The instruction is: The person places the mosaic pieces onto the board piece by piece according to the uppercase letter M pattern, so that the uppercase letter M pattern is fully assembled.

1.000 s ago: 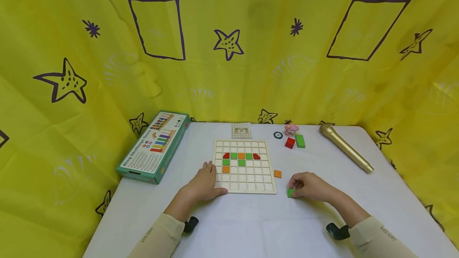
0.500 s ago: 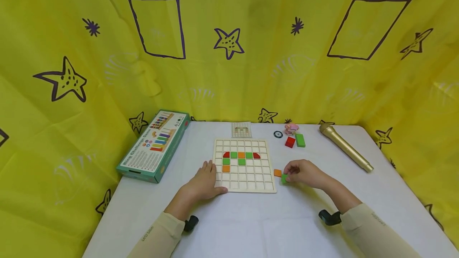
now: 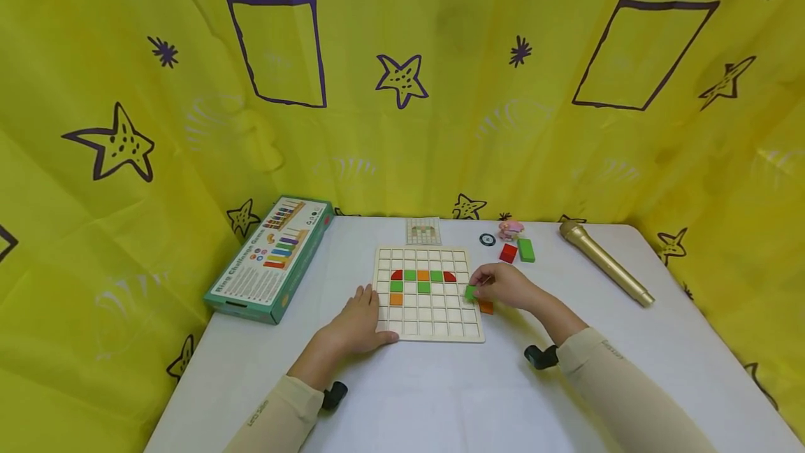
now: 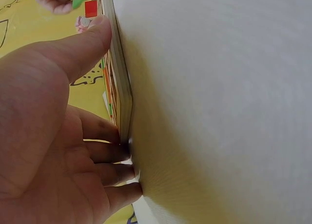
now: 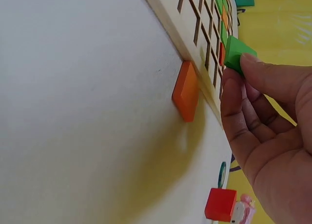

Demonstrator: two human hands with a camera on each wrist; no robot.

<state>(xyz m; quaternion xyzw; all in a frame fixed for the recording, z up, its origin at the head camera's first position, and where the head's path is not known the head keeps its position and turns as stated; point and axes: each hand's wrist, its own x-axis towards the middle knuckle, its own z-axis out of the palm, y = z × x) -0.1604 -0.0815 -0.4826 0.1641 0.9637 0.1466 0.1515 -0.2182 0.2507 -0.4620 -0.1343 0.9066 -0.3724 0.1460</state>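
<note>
My right hand (image 3: 506,286) pinches a green square tile (image 3: 469,292) between thumb and fingertips, raised over the right edge of a wooden grid board (image 3: 440,314). In the right wrist view the green tile (image 5: 235,53) tilts above the board's cells. My left hand (image 3: 354,324) rests at the board's near left corner, fingers extended along the left side and thumb against the front edge (image 4: 120,82). Red, green and orange pieces sit in several cells toward the far side. An orange tile (image 3: 487,307) lies beside the board's right edge, under my right hand.
A pattern card (image 3: 423,231) lies behind the board. Back right are a red block (image 3: 509,252), a green block (image 3: 526,250), a pink figurine (image 3: 511,230) and a dark round disc (image 3: 487,239). A gold microphone (image 3: 606,263) lies farther right; a game box (image 3: 270,257) is left.
My right hand has carried the green tile from the table right of the board, leftward and away from me, past the orange tile to above the board's edge. The left hand stays put.
</note>
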